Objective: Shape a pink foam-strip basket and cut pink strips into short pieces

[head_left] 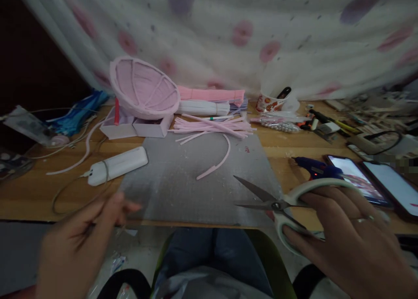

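Note:
My right hand [346, 238] grips white-handled scissors [277, 203] at the table's front edge, their blades parted and pointing left over a grey mat [183, 181]. My left hand [81, 242] is blurred at the lower left, fingers pinched together near the mat's front corner; what it holds, if anything, I cannot make out. A curved pink strip [217, 161] lies on the mat. Behind it is a pile of pink strips [212, 125]. A pink woven basket [143, 87] leans tilted on white boxes [137, 127] at the back left.
A white power bank [117, 164] with a cable lies left of the mat. A blue glue gun [315, 168] and two lit phones [375, 179] sit right. A cup [271, 102], beads and tools crowd the back right. Spotted cloth hangs behind.

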Motion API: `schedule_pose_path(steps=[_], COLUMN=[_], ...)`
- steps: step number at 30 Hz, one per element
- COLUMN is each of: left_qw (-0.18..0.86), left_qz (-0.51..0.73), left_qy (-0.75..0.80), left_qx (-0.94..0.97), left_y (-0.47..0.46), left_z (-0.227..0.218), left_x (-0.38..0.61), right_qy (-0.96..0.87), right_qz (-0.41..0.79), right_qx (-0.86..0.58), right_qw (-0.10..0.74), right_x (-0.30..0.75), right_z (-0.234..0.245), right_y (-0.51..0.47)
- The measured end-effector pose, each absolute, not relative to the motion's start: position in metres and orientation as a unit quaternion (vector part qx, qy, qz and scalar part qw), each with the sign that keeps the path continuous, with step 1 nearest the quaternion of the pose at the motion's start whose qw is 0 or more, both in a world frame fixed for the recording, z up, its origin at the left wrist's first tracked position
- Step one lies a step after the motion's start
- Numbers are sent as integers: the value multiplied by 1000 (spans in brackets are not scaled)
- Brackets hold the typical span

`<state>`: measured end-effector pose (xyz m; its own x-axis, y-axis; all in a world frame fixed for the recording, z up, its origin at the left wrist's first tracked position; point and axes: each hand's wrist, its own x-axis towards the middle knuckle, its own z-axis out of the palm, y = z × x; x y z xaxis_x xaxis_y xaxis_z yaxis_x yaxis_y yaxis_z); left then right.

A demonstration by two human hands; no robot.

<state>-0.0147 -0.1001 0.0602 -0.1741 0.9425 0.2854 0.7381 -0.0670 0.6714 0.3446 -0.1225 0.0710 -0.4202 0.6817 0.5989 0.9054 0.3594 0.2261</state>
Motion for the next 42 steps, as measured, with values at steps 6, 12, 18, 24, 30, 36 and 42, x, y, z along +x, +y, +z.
schedule_pose_path(steps=[6, 12, 18, 24, 30, 36, 42], left_qw=[319, 364, 303, 253, 228, 212, 216], left_qz=[389, 398, 410, 413, 417, 417, 380], left_qy=[541, 476, 433, 405, 402, 411, 539], left_qx=[674, 694, 743, 776, 782, 782, 720], left_y=[-101, -98, -97, -94, -93, -92, -89], left_z=[66, 66, 60, 60, 60, 55, 42], left_x=[64, 81, 78, 76, 78, 79, 53], right_qy=[-801, -814, -815, -827, -829, -835, -833], right_qz=[-263, -243, -228, -269, -256, -244, -247], right_qx=[-491, -481, -489, -452, -456, -463, -468], right_qw=[219, 217, 213, 197, 197, 173, 161], right_x=[334, 331, 327, 328, 323, 321, 326], right_z=[73, 78, 78, 84, 85, 81, 81], right_y=[-124, -125, -125, -125, -125, -127, -121])
